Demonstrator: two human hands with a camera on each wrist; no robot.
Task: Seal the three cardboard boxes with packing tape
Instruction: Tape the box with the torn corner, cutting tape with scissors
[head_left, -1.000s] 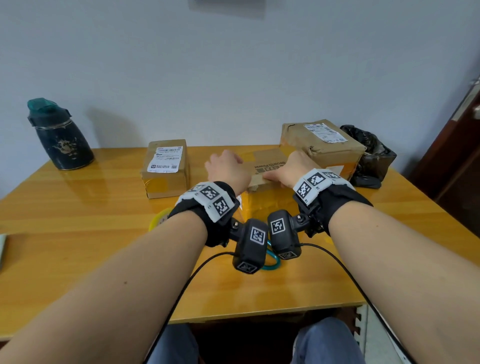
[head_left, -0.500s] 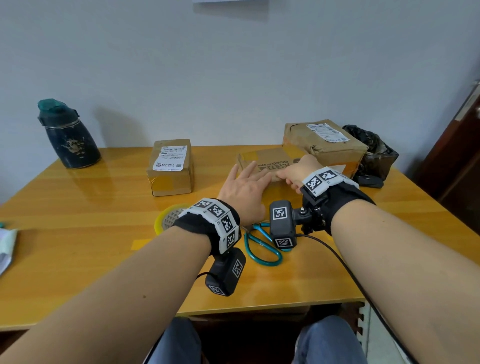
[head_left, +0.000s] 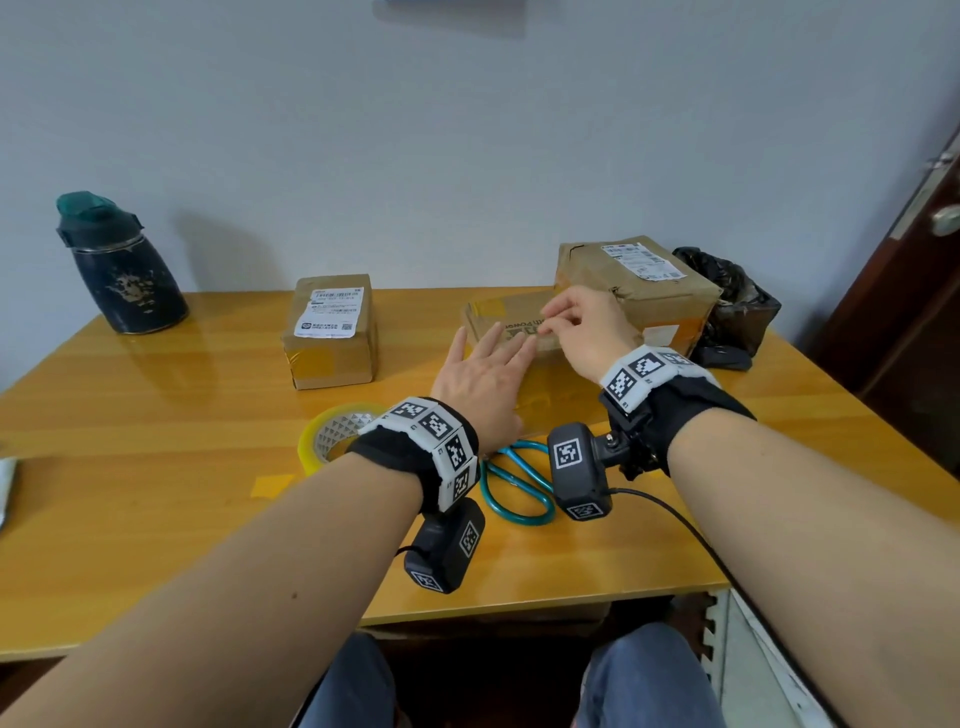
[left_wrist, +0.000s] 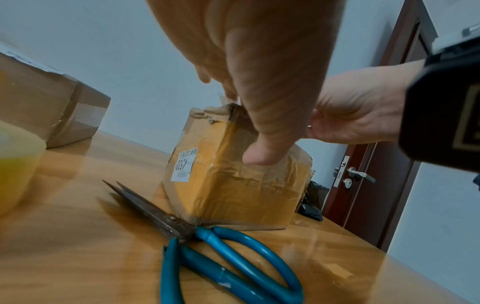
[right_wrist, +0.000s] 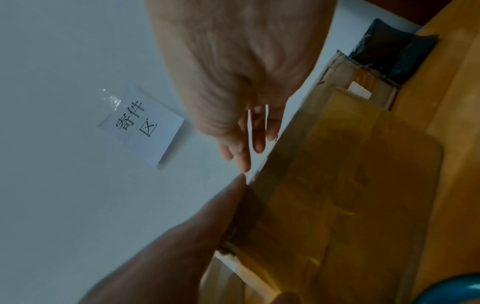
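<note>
Creased, tape-wrapped middle box (head_left: 511, 332) (both hands flat-fingered): left (head_left: 480, 371) presses, right (head_left: 584, 330) hovers.

A parcel-sending area: labelled boxes (head_left: 332, 332) beneath a "寄件区" sign (right_wrist: 141, 125).

I get even, soft daylight in the head view, bright enough, no harsh spots. The table (head_left: 156, 415) shows glossy sheen streaks. The flask (head_left: 122, 265) throws a soft shadow right onto the wall (head_left: 467, 156), so light comes from the left. Edges bow with wide-angle distortion. My left wrist view is dimmer; the tape roll (left_wrist: 15, 162) is a blurred, out-of-focus blob, and the scissors (left_wrist: 207, 253) are slightly smeared. Right wrist view is darkest, murky, with the right hand (right_wrist: 233, 78) soft and motion-blurred.
</note>
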